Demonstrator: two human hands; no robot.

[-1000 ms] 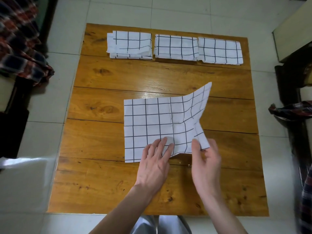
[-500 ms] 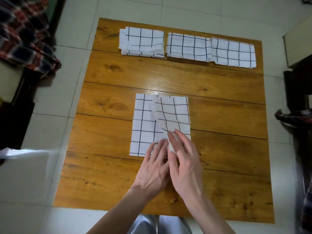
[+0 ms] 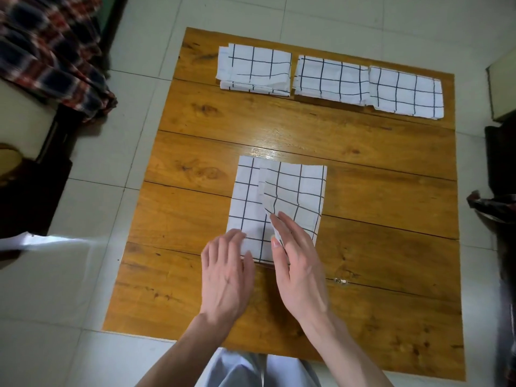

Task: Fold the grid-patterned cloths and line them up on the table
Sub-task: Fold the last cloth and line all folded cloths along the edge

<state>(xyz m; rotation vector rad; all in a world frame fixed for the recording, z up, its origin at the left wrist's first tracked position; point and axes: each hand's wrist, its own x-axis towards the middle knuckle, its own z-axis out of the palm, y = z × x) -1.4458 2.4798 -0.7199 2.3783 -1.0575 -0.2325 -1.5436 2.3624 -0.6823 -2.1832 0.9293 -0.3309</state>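
Observation:
A white cloth with a dark grid [image 3: 282, 199] lies half folded in the middle of the wooden table [image 3: 279, 129]; its right half is laid over the left but not squared up. My right hand [image 3: 296, 263] pinches the near corner of the upper layer between thumb and fingers. My left hand [image 3: 226, 272] rests flat on the cloth's near left corner, fingers spread. Three folded grid cloths sit in a row along the far edge: a left one [image 3: 255, 69], a middle one [image 3: 331, 79] and a right one [image 3: 406, 92].
A plaid fabric [image 3: 47, 48] hangs over furniture at the far left, off the table. Dark furniture stands along the right edge with another plaid piece [image 3: 494, 205]. A small metal bit [image 3: 340, 281] lies on the table near my right hand. White tiled floor surrounds the table.
The cloth's right half was swung over onto the left half by my right hand. My left hand slid from the cloth's near middle to its near left corner.

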